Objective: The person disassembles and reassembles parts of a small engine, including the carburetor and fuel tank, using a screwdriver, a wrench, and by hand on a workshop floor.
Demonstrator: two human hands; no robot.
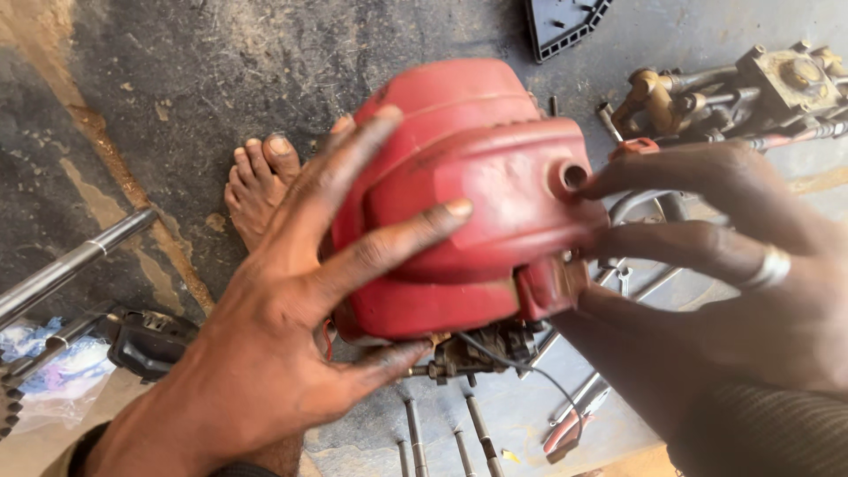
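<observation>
Left hand (pixel 265 327) is spread flat against the near side of the red moulded plastic engine cover (pixel 464 199), fingers splayed over its face and thumb hooked under the lower edge. It's pressing and steadying, not pinching. Right hand (pixel 724 274), silver ring on one finger, comes in from the far side: fingertips on the round port hole and on the small red lug at the cover's lower corner, fingers curled against the plastic. So the cover is caught between both hands, held up off the floor, mid-frame.

Status, as a judgement: the cover sits over a small dark greasy engine block (pixel 477 349), which pokes out underneath with a thin black wire (pixel 530 371) trailing off it. Can't tell if the cover is seated or fastened, or just resting there; no screws visible at the edge. Cover is motion-blurred.

Around it: stained grey concrete floor (pixel 194 79). A bare foot (pixel 261 181) sits just behind the left hand. Thin metal rods (pixel 442 442) lie below the block. A brass-and-steel fitting assembly (pixel 742 88) sits upper right, a black ribbed plastic piece (pixel 565 22) at the top edge, and a steel tube (pixel 71 261) with a black handle part (pixel 150 340) at left.
</observation>
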